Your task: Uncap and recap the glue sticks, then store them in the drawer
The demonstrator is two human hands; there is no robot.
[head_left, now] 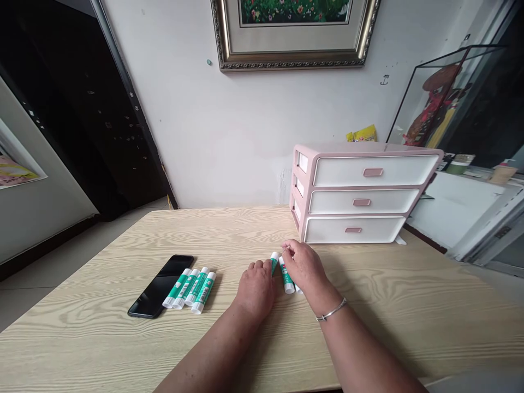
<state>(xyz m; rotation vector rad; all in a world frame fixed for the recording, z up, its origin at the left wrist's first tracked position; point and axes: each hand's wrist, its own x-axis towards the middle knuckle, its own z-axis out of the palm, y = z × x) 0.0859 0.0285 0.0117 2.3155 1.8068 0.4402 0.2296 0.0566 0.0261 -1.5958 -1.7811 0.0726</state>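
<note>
Both hands rest on the table [368, 327] before the drawers [360, 199] — left hand [256, 286] curled over one glue stick [273, 263], right hand [305, 266] pinching another stick [286, 275]. Better to lift each straight up — neighbours roll easily.

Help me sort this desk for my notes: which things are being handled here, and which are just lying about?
Being handled:
- glue sticks under the left hand and right hand
- row of four glue sticks, same kind, untouched

Lying about:
- black phone
- pink drawer unit, all three drawers shut
- framed picture on the wall
- glass case at the right
</note>
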